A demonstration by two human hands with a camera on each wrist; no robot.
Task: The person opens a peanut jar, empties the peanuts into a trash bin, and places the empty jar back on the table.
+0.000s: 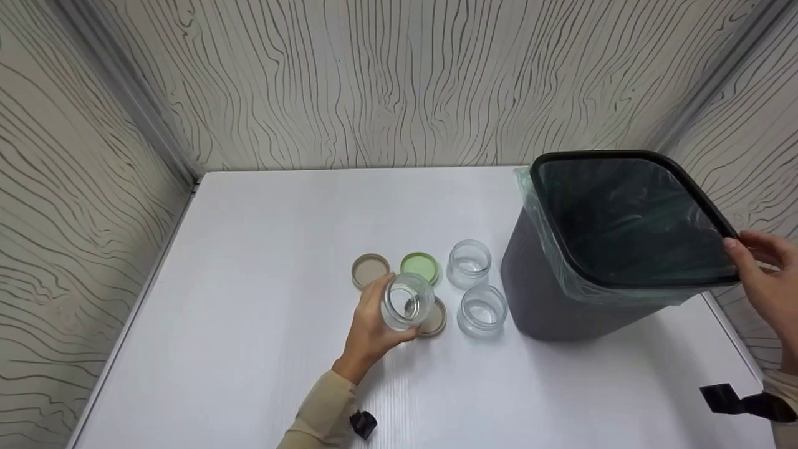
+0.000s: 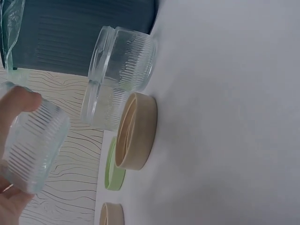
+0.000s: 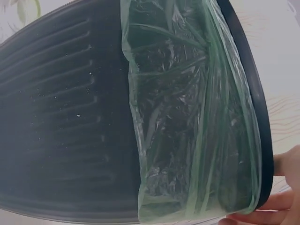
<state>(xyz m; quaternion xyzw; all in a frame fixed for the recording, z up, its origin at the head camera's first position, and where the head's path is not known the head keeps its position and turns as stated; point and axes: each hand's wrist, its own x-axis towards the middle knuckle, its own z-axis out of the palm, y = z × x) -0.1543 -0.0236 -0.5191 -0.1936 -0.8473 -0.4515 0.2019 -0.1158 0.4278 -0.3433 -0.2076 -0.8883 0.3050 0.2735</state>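
Note:
My left hand (image 1: 373, 325) grips a clear ribbed glass jar (image 1: 406, 300) and holds it tilted just above the table; the left wrist view has this jar (image 2: 33, 145) under my thumb. Two more open glass jars (image 1: 469, 263) (image 1: 482, 310) stand to its right, seen stacked as a near jar (image 2: 124, 58) and a far jar (image 2: 101, 105) in the left wrist view. A beige lid (image 1: 370, 270), a green lid (image 1: 419, 267) and a second beige lid (image 1: 436, 319) lie beside them. My right hand (image 1: 755, 262) grips the rim of a dark bin (image 1: 542, 293) with a green liner (image 3: 187, 117).
The white table (image 1: 262, 262) is boxed in by wood-grain walls on three sides. The bin takes up the right side, close to the jars. Bare tabletop lies to the left and along the front edge.

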